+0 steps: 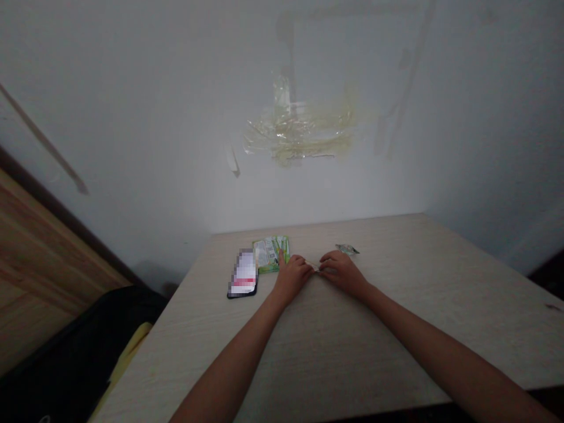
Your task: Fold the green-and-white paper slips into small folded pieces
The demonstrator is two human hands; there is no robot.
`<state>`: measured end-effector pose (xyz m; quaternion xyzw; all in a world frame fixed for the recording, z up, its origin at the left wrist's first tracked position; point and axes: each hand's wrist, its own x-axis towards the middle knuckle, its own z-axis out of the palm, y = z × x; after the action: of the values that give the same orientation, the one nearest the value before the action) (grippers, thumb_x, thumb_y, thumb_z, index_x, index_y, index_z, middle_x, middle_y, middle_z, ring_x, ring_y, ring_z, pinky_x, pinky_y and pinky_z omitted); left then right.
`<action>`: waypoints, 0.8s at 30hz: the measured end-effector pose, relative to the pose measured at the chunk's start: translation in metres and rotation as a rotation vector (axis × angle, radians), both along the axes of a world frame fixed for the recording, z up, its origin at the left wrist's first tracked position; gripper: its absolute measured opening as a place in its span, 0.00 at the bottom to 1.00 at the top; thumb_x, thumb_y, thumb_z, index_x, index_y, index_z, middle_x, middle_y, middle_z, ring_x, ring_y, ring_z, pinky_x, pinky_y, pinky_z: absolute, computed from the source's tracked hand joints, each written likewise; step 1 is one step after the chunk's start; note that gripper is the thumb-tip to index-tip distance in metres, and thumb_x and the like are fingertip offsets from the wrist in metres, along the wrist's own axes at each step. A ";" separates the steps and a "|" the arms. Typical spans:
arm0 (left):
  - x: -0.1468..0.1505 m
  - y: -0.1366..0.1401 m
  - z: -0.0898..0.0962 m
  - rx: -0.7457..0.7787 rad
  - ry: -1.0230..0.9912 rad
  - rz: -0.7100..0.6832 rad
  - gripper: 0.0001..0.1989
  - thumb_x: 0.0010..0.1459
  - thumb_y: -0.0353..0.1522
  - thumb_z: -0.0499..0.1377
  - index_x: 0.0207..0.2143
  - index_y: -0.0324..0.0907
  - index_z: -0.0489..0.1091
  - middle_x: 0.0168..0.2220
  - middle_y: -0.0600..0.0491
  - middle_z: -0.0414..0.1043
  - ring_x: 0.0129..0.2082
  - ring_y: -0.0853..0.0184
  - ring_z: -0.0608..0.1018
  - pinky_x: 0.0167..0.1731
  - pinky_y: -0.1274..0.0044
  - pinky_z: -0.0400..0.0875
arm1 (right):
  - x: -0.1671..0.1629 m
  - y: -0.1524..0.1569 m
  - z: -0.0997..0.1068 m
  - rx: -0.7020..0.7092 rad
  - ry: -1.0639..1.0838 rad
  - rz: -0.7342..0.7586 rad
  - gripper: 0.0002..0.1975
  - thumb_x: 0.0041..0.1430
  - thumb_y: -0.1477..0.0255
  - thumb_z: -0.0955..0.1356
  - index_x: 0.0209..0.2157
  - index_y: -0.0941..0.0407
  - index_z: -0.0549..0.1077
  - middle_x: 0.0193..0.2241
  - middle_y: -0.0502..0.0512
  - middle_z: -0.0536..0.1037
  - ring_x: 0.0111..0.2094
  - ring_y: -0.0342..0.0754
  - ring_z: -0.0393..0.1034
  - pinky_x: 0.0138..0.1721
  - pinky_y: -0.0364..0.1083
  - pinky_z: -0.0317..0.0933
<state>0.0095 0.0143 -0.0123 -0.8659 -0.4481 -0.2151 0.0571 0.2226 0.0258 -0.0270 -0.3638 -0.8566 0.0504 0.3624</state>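
Note:
My left hand (293,276) and my right hand (346,273) meet near the middle of the table. Between their fingertips is a small, pale, thin piece (313,266), mostly covered by the fingers; its kind cannot be made out. Both hands pinch it, one from each side, low over the tabletop. One finger of the left hand sticks up across the right edge of a green and white printed sheet or packet (265,254); I cannot tell if it touches. Just beyond the right hand lies a small folded, greenish-silver piece (347,249), like a wrapper.
A phone (244,271) with a lit, blurred screen lies left of the printed sheet. The pale wooden table (207,341) ends against a wall (176,117) with torn clear tape (304,126). Dark and yellow cloth (127,352) hangs beyond the left edge, beside wooden panelling (39,252).

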 end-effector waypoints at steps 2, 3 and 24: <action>0.000 -0.001 0.001 -0.012 0.005 0.008 0.09 0.62 0.37 0.56 0.36 0.48 0.76 0.36 0.54 0.75 0.47 0.63 0.72 0.61 0.47 0.30 | -0.001 0.000 0.000 -0.002 -0.012 -0.020 0.03 0.57 0.71 0.70 0.33 0.54 0.78 0.39 0.57 0.77 0.43 0.51 0.70 0.48 0.53 0.62; 0.000 -0.001 0.001 -0.020 0.005 0.012 0.09 0.62 0.37 0.57 0.36 0.48 0.76 0.36 0.54 0.75 0.47 0.63 0.72 0.61 0.47 0.31 | -0.002 0.001 -0.001 -0.006 -0.019 -0.023 0.03 0.57 0.71 0.70 0.33 0.54 0.78 0.39 0.57 0.77 0.43 0.51 0.70 0.48 0.53 0.62; 0.007 -0.004 0.001 -0.153 -0.181 0.159 0.05 0.56 0.39 0.62 0.34 0.50 0.76 0.43 0.55 0.75 0.52 0.58 0.67 0.54 0.38 0.25 | -0.017 0.005 -0.009 -0.108 -0.008 -0.184 0.03 0.53 0.73 0.71 0.31 0.57 0.76 0.38 0.58 0.74 0.44 0.52 0.66 0.49 0.51 0.59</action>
<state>0.0169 0.0107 -0.0116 -0.8066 -0.5337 -0.2522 -0.0328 0.2056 0.0305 -0.0362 -0.4601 -0.8171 0.0616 0.3420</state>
